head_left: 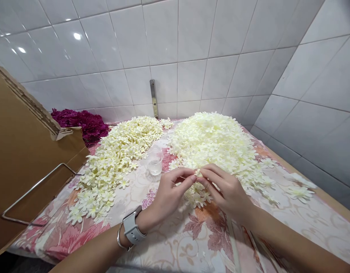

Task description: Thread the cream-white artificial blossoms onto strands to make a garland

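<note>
My left hand [172, 189], with a watch and a bangle at the wrist, meets my right hand [226, 189] above the table. The fingertips of both are pinched round one small pale yellow-white artificial flower [198, 173]; part of it is hidden by the fingers. Just behind my hands rises a big heap of pale white flowers [214, 136], some loose ones lying under my right hand. To the left spreads a second heap of small cream flowers [126, 140]. Between the heaps stands a clear plastic cup [155, 165] with what looks like clear liquid in it.
At the far left a cardboard box [30, 163] stands by a bent metal wire frame [35, 191]. Purple flowers [85, 123] are piled behind it. A metal strip [153, 96] leans against the tiled wall [192, 41]. The floral tablecloth [175, 242] covers the table.
</note>
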Action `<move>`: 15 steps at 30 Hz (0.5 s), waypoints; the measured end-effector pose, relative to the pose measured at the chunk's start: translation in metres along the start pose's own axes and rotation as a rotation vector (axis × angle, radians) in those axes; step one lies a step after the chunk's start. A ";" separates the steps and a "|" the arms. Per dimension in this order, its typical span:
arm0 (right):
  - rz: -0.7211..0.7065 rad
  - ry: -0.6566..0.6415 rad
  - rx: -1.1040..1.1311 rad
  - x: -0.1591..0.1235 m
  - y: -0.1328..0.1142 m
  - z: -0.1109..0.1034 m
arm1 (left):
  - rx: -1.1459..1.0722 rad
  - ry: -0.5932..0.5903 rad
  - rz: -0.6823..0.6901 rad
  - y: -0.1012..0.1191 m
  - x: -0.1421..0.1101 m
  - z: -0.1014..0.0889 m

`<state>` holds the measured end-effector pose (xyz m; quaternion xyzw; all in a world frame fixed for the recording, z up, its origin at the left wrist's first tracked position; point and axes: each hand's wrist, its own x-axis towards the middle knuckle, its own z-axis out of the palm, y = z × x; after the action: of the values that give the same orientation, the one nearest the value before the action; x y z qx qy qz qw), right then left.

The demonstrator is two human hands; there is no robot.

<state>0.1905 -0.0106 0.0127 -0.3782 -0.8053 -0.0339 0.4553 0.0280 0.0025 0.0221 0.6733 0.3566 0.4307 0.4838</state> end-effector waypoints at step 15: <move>0.150 0.005 0.077 -0.007 0.002 0.004 | 0.018 -0.117 0.022 0.003 -0.004 0.006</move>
<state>0.1914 -0.0115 0.0042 -0.4196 -0.7743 0.0302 0.4727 0.0319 -0.0041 0.0230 0.7055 0.3242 0.3928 0.4928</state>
